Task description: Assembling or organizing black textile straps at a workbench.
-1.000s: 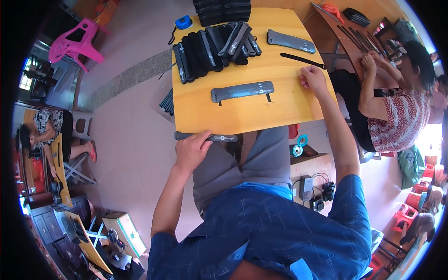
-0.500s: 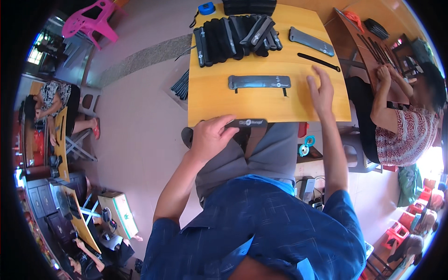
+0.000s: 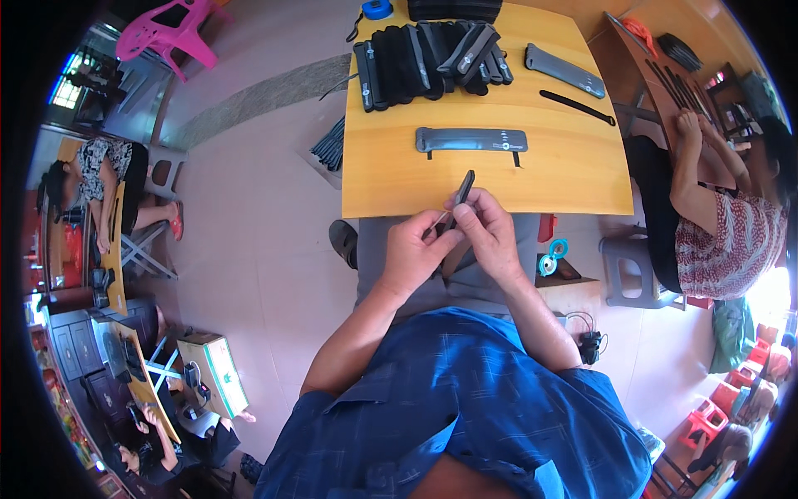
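Observation:
My left hand (image 3: 414, 254) and my right hand (image 3: 492, 237) meet just off the near edge of the yellow table, over my lap. Both are closed on a narrow dark strip (image 3: 467, 185) that is tilted up, its tip pointing away from me. The fingers hide its lower part. Beyond the hands, a flat grey sleeve (image 3: 470, 140) with pale print lies crosswise on the tabletop, two short black marks or tabs showing under its near edge. A second grey sleeve (image 3: 565, 71) lies at the far right, with a thin black strap (image 3: 578, 108) beside it.
Black and grey sleeves (image 3: 403, 71) are heaped on the far left of the table (image 3: 391, 187). Behind them sit a black stack (image 3: 453, 8) and a blue tape measure (image 3: 376, 9). A person (image 3: 719, 224) works at a table on the right; others sit at left.
My right hand has come back from the right side of the table to join the left. The strip has swung from lying crosswise to pointing upward and is now between both hands.

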Tool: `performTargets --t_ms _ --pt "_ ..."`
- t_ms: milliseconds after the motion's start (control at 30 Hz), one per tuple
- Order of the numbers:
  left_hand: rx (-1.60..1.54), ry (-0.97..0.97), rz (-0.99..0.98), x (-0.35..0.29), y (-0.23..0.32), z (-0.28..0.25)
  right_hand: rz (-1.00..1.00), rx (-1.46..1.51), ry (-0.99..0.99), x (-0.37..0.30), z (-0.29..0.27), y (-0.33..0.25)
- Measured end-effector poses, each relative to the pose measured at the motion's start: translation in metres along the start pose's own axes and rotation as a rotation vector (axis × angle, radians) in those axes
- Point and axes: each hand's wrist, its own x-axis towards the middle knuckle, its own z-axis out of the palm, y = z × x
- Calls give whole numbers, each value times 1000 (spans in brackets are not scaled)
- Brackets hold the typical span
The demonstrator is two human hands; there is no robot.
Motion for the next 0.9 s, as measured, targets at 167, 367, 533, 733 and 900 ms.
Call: performTargets --t_ms 167,367,533,733,900 --pt "-143 -1 116 -3 -6 -12 -50 -177 29 17 -8 -12" --pt "-129 25 -9 -1 -8 -47 -230 -531 -51 40 -25 -31" --pt "-233 55 -68 4 -16 -52 -470 -934 2 55 -21 -25" --pt "-178 72 -69 5 -24 -52 -600 -1054 -87 68 -23 7" --pt "36 93 29 12 -23 -53 -643 -1052 -26 65 -23 16"
